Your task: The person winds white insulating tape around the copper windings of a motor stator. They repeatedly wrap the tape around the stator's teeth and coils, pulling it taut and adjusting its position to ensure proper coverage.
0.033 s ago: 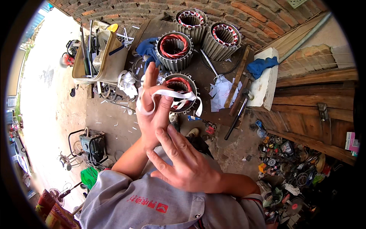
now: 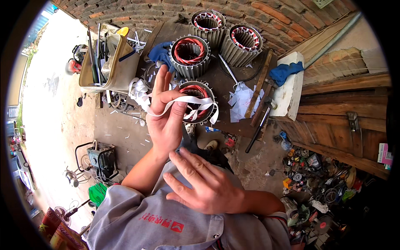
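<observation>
My left hand (image 2: 163,125) is raised beside the nearest motor stator (image 2: 211,92), pinching a white cloth tape (image 2: 196,100) between thumb and forefinger while its other fingers point up. From the pinch the tape hangs in loops over the stator's opening, where red windings (image 2: 192,88) show. Its other side sags past my palm toward a white heap of tape (image 2: 139,89) on the bench's left edge. Below, in front of my grey shirt, my right hand (image 2: 204,179) is open, with its fingers stretched toward my left wrist and nothing in it.
More finned stators (image 2: 189,56) stand farther back on the dark bench. Scissors (image 2: 237,85), white paper pieces (image 2: 241,102), wooden strips (image 2: 259,85) and a hammer (image 2: 262,125) lie at right. A tool-filled tub (image 2: 125,62) is at left. Scrap parts (image 2: 316,179) cover the floor at lower right.
My right hand has drawn slightly down, away from my left wrist. My left hand has shifted a little left, and the tape now sags in a wider curve beside it.
</observation>
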`<action>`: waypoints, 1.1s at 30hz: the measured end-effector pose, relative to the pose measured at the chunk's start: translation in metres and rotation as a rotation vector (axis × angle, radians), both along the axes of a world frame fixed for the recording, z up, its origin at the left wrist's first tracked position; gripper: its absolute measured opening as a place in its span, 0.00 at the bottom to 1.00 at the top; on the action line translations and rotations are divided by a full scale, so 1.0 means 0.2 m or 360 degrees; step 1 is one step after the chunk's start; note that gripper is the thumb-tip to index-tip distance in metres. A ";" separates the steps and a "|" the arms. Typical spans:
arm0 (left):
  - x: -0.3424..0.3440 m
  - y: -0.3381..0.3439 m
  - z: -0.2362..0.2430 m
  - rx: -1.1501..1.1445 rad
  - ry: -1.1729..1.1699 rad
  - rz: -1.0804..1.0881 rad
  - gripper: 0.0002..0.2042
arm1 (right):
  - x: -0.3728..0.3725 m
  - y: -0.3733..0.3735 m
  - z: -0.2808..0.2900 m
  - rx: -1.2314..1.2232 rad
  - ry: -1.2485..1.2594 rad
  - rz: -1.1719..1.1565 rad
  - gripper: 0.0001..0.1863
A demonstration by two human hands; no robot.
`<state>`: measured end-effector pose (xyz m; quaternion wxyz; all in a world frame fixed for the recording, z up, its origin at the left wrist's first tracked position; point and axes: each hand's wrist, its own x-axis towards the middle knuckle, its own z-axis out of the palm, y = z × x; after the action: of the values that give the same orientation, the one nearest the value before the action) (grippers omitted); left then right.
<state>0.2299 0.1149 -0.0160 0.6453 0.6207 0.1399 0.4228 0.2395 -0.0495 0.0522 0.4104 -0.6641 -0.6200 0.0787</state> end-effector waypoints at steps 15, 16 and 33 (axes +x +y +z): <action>0.15 0.33 0.21 0.0818 -0.0020 -0.0525 0.06 | 0.59 0.26 -0.16 0.0114 0.1511 -0.0018 0.13; 0.16 0.34 0.21 0.0822 -0.0028 -0.0536 0.06 | 0.59 0.28 -0.15 0.0127 0.1622 0.0012 0.12; 0.17 0.46 -0.01 0.0317 0.0967 -0.2177 0.34 | 0.58 0.04 0.22 0.1148 0.1603 -0.0380 0.16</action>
<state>0.2640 0.2078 -0.0180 0.6377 0.7139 -0.1436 -0.2511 0.3546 -0.0414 0.0954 0.8561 -0.4299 -0.2597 0.1215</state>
